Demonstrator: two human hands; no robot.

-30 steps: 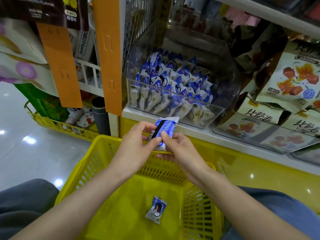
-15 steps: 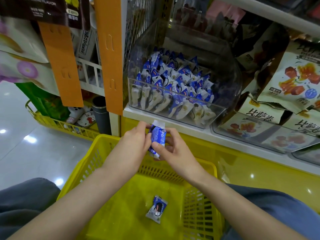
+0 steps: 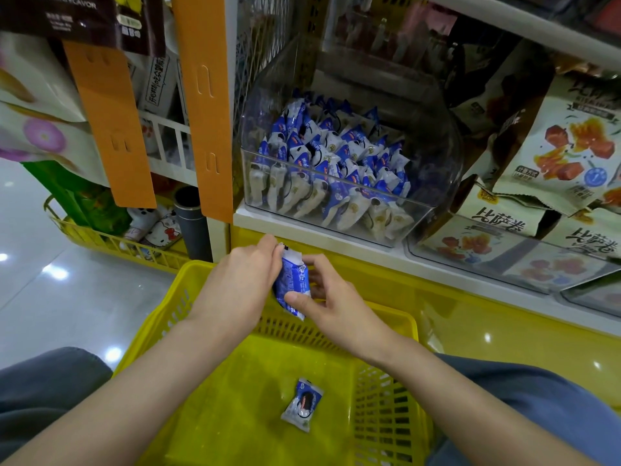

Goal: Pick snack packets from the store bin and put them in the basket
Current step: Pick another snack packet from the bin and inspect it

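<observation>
The left hand [image 3: 235, 284] was seen curled round the upper end of a blue-and-white snack packet [image 3: 291, 284], held above the far rim of the yellow basket [image 3: 400, 318]. Just right of those fingers the packet was kept nearly upright, its long axis running from the store bin [image 3: 437, 169] down toward the basket. Its lower end was pinched by the right hand [image 3: 339, 307], thumb in front. Open basket floor was left below the fingers, with one dropped packet [image 3: 302, 405] lying well apart from the walls.
</observation>
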